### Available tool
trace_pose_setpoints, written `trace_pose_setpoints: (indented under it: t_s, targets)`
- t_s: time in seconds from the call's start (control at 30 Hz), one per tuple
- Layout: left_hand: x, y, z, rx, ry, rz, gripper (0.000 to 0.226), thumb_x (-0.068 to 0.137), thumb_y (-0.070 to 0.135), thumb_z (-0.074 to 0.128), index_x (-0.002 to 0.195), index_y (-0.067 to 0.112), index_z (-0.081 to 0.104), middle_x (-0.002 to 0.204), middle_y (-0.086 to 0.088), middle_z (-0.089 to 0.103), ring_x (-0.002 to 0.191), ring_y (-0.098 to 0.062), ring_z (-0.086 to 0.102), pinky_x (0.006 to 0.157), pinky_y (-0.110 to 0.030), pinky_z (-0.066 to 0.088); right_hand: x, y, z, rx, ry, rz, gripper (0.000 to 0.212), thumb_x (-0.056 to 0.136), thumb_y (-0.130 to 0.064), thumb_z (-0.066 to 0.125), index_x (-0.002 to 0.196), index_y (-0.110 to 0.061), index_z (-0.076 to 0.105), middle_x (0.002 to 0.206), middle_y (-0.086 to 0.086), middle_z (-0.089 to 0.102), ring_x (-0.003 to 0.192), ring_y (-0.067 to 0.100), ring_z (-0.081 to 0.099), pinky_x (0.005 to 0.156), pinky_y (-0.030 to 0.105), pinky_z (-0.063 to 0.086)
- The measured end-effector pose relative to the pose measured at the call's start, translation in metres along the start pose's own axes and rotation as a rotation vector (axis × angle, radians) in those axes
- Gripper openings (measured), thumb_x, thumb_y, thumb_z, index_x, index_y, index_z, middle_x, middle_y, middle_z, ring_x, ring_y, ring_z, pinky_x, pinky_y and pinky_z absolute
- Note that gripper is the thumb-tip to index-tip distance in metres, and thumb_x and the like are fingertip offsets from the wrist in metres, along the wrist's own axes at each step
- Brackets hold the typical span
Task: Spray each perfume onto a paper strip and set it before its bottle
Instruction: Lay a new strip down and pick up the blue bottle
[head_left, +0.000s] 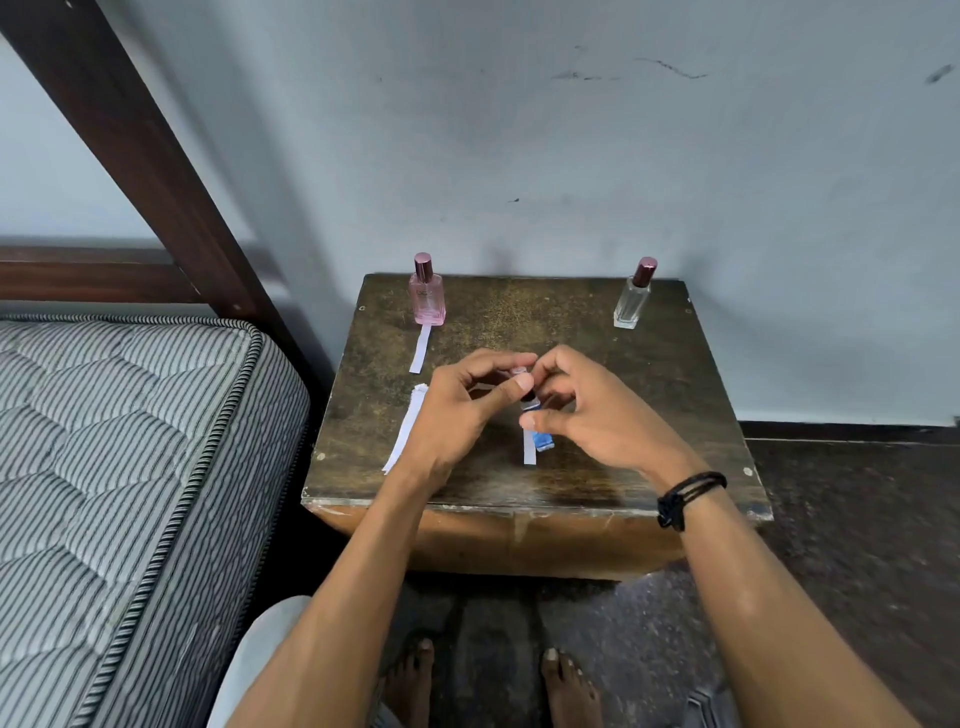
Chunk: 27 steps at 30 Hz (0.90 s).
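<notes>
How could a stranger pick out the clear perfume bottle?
Find the worn wooden table against the wall. The clear bottle stands at its back right corner. Unlike the pink bottle, back left, with its paper strip, it is colourless and has none.

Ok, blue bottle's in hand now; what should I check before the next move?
1. Pink bottle has laid strip before it: ok.
2. Clear bottle has a strip before it: not ok, none there.
3. Blue bottle gripped by right hand: ok.
4. Fresh strip held beside blue bottle: ok.
5. Nozzle uncovered: cannot tell, left hand grips the bottle's top.
6. Spare strips waiting on table: ok.
</notes>
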<state>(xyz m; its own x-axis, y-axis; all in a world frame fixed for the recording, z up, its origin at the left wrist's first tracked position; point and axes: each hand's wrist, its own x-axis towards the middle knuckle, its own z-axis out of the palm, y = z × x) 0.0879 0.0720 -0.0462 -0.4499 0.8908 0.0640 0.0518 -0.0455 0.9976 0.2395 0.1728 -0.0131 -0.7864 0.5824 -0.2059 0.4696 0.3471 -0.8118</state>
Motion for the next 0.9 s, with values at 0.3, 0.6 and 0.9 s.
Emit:
trace_pose_setpoints:
  t_s: [0.3, 0.6, 0.9]
  targets:
    - [0.002, -0.002, 0.003, -0.001, 0.047, -0.031, 0.014, 0.087, 0.008, 0.077, 0.100, 0.013, 0.077, 0.096, -0.005, 0.078, 0.093, -0.019, 0.072, 0.095, -0.044, 0.057, 0.004, 0.004, 0.001, 0.006, 0.067, 0.021, 0.029, 0.087, -0.020, 0.083, 0.105, -0.020, 0.061, 0.094, -0.007, 0.075, 0.090, 0.015, 0.072, 0.086, 0.034, 0.057]
    - [0.002, 0.004, 0.003, -0.104, 0.151, -0.038, 0.008, 0.091, 0.004, 0.071, 0.098, 0.006, 0.072, 0.084, -0.005, 0.074, 0.076, -0.018, 0.073, 0.070, -0.030, 0.062, 0.003, -0.006, 0.000, -0.048, 0.046, 0.017, 0.030, 0.089, -0.021, 0.081, 0.113, -0.023, 0.063, 0.098, -0.012, 0.073, 0.096, 0.016, 0.070, 0.086, 0.029, 0.054]
    - [0.003, 0.015, -0.016, -0.182, 0.225, -0.064, 0.009, 0.093, 0.017, 0.072, 0.096, 0.009, 0.069, 0.083, -0.006, 0.071, 0.077, -0.030, 0.076, 0.061, -0.028, 0.061, -0.004, -0.005, -0.006, 0.028, 0.090, -0.015, 0.032, 0.088, -0.022, 0.082, 0.114, -0.027, 0.063, 0.100, -0.010, 0.076, 0.094, 0.007, 0.067, 0.075, 0.011, 0.042]
